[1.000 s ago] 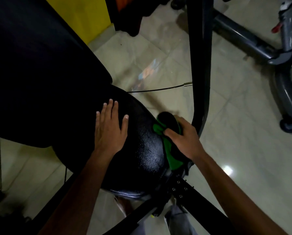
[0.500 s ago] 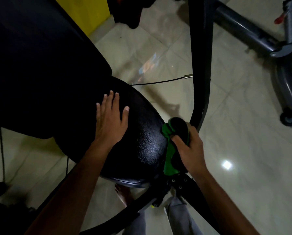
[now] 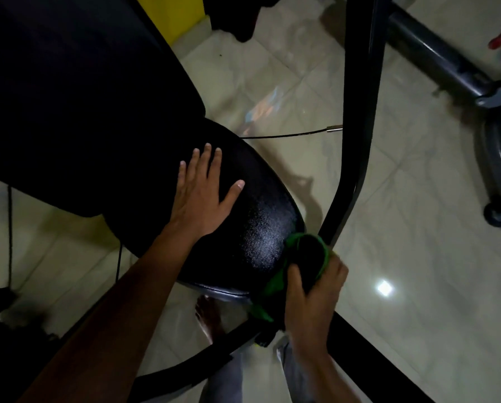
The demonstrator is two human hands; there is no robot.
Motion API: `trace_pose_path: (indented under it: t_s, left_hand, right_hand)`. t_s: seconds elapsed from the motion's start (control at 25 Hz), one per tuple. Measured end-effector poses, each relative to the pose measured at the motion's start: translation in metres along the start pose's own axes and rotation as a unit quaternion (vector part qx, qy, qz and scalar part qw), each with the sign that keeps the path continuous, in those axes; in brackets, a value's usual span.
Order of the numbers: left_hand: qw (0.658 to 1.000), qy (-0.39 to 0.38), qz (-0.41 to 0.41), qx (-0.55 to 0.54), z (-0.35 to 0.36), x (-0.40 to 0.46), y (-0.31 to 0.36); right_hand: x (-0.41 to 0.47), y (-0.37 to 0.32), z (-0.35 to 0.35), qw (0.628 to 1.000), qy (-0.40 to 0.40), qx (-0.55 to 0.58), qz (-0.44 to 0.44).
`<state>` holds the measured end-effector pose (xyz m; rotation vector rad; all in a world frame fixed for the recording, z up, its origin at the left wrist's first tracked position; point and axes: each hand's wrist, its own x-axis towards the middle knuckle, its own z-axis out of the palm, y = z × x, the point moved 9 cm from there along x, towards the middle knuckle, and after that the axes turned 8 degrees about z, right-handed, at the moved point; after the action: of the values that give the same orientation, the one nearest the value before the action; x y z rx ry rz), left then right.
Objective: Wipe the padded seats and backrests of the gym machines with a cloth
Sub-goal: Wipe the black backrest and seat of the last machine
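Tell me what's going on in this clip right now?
A person is cleaning a gym machine. The left hand lies flat, fingers straight, on top of the black padded seat. The right hand grips a bunched green and black cloth against the seat's right edge, beside the curved black frame bar. The backrest is untouched at this moment.

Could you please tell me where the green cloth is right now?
In the head view, the green cloth is low and right of centre, held by the right hand against the black padded seat's right edge.
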<state>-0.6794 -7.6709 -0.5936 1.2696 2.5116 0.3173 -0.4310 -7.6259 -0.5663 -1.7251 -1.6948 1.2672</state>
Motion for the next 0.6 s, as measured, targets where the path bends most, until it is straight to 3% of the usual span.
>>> trace_pose_path:
  t_s: [0.08,0.32,0.48,0.6]
  left_hand:
    - [1.0,-0.005,-0.003,-0.007,-0.001,0.001,-0.002]
    - [0.999,0.01,0.018,-0.03,0.0,-0.013,-0.008]
    - [0.999,0.031,0.014,-0.036,-0.004,-0.034,-0.015]
    - [0.999,0.024,-0.012,-0.029,-0.01,-0.051,-0.025]
  right_hand:
    - [-0.027,0.001,0.004,1.0,-0.012,0.006,-0.02]
    - [0.025,-0.005,-0.002,0.999,0.033,-0.019,0.006]
    - [-0.045,-0.003,0.005,0.995,-0.044,-0.03,-0.081]
    - [-0.024,-0.015,-0.01,0.992,-0.064,-0.072,-0.083]
